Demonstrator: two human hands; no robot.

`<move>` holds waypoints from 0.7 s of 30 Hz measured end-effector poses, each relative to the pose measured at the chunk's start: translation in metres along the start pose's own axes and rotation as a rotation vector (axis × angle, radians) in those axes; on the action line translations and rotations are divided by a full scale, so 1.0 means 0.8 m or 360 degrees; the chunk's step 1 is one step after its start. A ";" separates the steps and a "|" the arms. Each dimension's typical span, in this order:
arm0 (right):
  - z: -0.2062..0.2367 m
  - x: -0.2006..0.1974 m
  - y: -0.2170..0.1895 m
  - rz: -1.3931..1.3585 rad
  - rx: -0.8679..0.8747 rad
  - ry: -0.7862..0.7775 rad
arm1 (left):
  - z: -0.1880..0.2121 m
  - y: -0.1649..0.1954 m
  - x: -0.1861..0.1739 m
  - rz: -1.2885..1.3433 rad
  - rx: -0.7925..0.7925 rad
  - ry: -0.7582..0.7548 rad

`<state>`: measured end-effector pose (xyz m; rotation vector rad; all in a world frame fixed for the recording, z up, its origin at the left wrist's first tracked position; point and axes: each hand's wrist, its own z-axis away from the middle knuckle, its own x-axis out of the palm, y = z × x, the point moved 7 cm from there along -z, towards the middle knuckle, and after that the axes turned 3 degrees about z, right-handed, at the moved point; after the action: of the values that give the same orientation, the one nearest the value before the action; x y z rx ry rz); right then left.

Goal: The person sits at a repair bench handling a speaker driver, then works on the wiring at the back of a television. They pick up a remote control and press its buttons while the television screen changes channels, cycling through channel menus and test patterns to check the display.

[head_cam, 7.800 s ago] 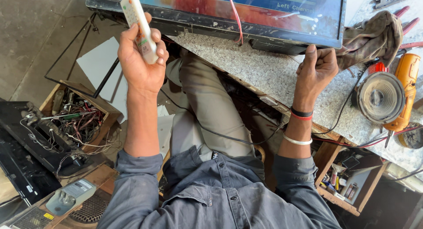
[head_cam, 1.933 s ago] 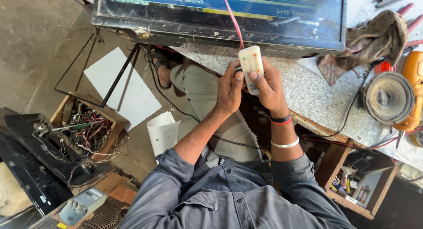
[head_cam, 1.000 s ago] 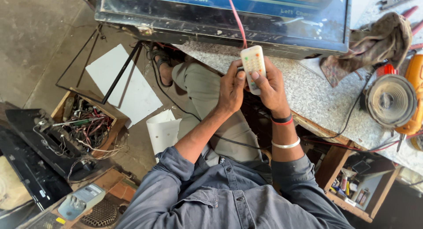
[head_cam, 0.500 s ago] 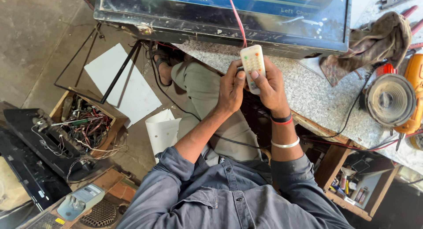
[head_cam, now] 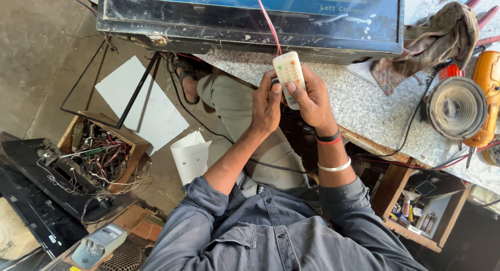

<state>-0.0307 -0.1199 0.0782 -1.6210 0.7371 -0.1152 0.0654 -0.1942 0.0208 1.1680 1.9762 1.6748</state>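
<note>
Both of my hands hold a white remote control [head_cam: 288, 73] with coloured buttons, raised in front of a flat television screen [head_cam: 250, 15] that lies on the speckled stone counter [head_cam: 364, 109]. My right hand [head_cam: 311, 101] wraps the remote's lower half, its thumb pressed on the buttons. My left hand [head_cam: 265, 107] cups the remote from the left side. A red wire [head_cam: 266, 21] runs down the lit screen toward the remote.
A crumpled brown rag [head_cam: 432, 41] and an orange angle grinder [head_cam: 463, 109] lie on the counter at the right. A wooden box of wires [head_cam: 99, 156], black panels [head_cam: 36, 198] and white sheets [head_cam: 140, 104] sit on the floor at the left.
The remote went from my raised left hand alone to both hands in front of the screen. Over the last second my hands hardly moved; the picture on the screen changed.
</note>
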 end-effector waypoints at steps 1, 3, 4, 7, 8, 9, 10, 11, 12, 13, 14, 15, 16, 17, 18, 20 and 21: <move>0.000 0.000 -0.001 -0.0003 -0.0014 -0.0002 | 0.000 0.000 0.000 0.0005 -0.0002 -0.0003; -0.001 0.000 -0.002 -0.0008 -0.0041 -0.0007 | 0.000 0.000 0.000 -0.0011 -0.0002 -0.0002; -0.001 0.000 -0.002 -0.0008 -0.0028 -0.0006 | 0.000 0.000 0.000 -0.0018 -0.0003 -0.0002; -0.001 0.000 -0.001 -0.0012 -0.0013 -0.0004 | 0.000 0.000 0.001 0.0003 0.0013 -0.0014; -0.001 0.000 -0.001 -0.0017 -0.0025 -0.0003 | -0.001 -0.001 0.001 -0.0009 0.0020 -0.0018; -0.001 0.001 -0.002 -0.0022 -0.0035 -0.0004 | -0.001 -0.001 0.001 -0.0021 0.0026 -0.0022; -0.001 0.001 -0.001 -0.0029 -0.0018 0.0001 | -0.001 -0.001 0.001 -0.0034 0.0033 -0.0022; 0.000 0.001 0.000 -0.0036 -0.0002 0.0003 | -0.001 -0.002 0.000 -0.0025 0.0030 -0.0020; 0.000 0.002 0.000 -0.0043 0.0015 0.0002 | -0.001 -0.002 0.000 -0.0015 0.0027 -0.0015; 0.000 0.002 0.001 -0.0065 0.0025 -0.0004 | 0.000 -0.003 -0.001 -0.0006 0.0024 -0.0009; 0.000 0.003 0.001 -0.0088 0.0034 -0.0010 | 0.000 -0.003 -0.002 0.0005 0.0018 -0.0007; 0.000 0.004 0.001 -0.0109 0.0044 -0.0017 | 0.000 -0.004 -0.002 0.0017 0.0011 -0.0004; 0.000 0.005 0.001 -0.0125 0.0034 -0.0015 | 0.000 -0.004 -0.002 0.0028 0.0006 -0.0003; 0.000 0.005 0.000 -0.0141 0.0025 -0.0013 | 0.001 -0.004 -0.003 0.0025 0.0001 0.0006; 0.000 0.005 0.000 -0.0156 0.0016 -0.0010 | 0.001 -0.004 -0.004 0.0022 -0.0004 0.0014; 0.000 0.006 0.001 -0.0131 0.0013 -0.0015 | 0.001 -0.004 -0.004 0.0026 -0.0009 0.0021; 0.000 0.006 0.001 -0.0118 0.0014 -0.0013 | 0.001 -0.004 -0.004 0.0030 -0.0010 0.0022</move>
<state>-0.0275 -0.1223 0.0758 -1.6401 0.6698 -0.1649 0.0668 -0.1960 0.0170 1.1798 1.9725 1.7013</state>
